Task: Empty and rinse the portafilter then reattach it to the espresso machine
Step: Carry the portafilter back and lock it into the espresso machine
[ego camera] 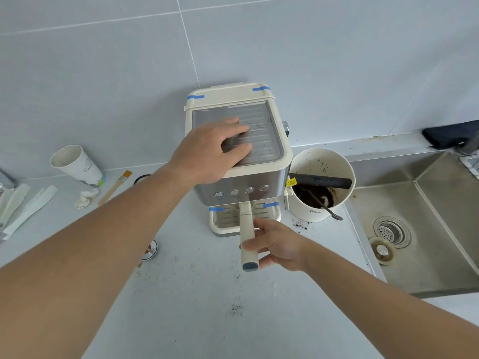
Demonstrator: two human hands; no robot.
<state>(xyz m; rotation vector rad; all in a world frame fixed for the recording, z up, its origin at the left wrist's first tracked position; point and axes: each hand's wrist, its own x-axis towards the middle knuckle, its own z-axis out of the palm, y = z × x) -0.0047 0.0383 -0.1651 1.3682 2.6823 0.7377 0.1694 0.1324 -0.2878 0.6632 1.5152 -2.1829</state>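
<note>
A cream and steel espresso machine stands against the tiled wall. The portafilter points toward me from under the machine's front, with only its cream handle showing and its basket hidden beneath the machine. My right hand grips that handle near its end, coming from the right side. My left hand lies flat on the machine's top tray, palm down. A steel sink with a round drain is at the right.
A cream knock box with spent grounds, a black bar and a spoon stands between machine and sink. On the left lie a paper cup, a small brush, a crumpled tissue and white strips. Coffee grounds speckle the counter.
</note>
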